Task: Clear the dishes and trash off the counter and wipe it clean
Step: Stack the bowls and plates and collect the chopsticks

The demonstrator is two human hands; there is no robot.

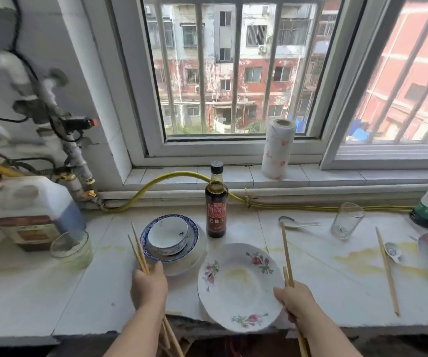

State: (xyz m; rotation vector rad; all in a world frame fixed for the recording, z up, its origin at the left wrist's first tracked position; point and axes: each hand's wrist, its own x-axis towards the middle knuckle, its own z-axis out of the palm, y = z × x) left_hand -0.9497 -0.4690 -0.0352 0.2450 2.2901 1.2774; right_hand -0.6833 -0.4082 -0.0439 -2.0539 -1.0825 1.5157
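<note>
Counter (99, 295) stained yellow, barred window (233, 73) behind

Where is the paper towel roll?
Head view: the paper towel roll stands upright on the window sill, right of centre, behind and right of the soy sauce bottle.

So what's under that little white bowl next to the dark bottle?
The white bowl sits inside a blue-rimmed dish, which rests on a plain white plate. Whether anything lies between them is hidden by the stack.
</note>
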